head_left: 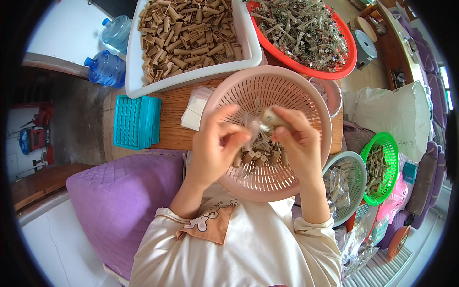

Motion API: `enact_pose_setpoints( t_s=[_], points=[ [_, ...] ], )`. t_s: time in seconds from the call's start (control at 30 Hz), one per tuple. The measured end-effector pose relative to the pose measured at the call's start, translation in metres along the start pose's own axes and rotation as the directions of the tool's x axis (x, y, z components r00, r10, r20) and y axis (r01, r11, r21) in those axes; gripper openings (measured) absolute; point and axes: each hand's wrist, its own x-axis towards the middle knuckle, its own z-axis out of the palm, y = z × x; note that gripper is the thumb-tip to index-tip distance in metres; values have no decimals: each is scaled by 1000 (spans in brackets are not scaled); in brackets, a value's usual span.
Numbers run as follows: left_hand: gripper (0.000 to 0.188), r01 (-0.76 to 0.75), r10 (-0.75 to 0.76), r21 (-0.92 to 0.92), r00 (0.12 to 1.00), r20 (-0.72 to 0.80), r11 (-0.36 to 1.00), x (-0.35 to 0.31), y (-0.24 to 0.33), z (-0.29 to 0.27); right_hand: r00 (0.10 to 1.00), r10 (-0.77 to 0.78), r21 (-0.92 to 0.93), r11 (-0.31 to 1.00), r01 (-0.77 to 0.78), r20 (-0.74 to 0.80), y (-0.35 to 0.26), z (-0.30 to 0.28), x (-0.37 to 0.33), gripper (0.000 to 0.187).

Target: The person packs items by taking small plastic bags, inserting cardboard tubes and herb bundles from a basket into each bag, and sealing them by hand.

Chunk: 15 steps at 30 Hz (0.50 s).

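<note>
A small tan roll is pinched in the fingers of the right hand, held just above the pink colander. A scrap of clear wrapper is gripped between thumb and forefinger of the left hand, touching the roll's near end. Both hands are closed, brought together over the middle of the colander.

Step judged in hand: the roll is being put into, or drawn out of, its clear wrapper; which of the two cannot be told. The next move is judged to call for a steady pinch by the right hand while the wrapper is slid along the roll by the left.

A few loose tan rolls are seen lying in the colander under the hands. The colander is rested on the lap, against the near edge of a wooden table.

On the table, left: a turquoise grid tray, with a small white packet beside it. Far left: a white tub filled with tan rolls. Far right: a red basket heaped with wrapped pieces.

To the right, near: a grey basket of wrapped pieces and a green basket holding more rolls. Near left: a purple cushion. Two blue water bottles are noted on the floor, far left.
</note>
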Motion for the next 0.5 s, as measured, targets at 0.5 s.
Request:
enact_pose_setpoints(
  t_s=[0.5],
  points=[
    [26,345,-384,362,922,40,866,18,-11,-34,879,-474,-562,742,366,-55,3,13,8,24]
  ],
)
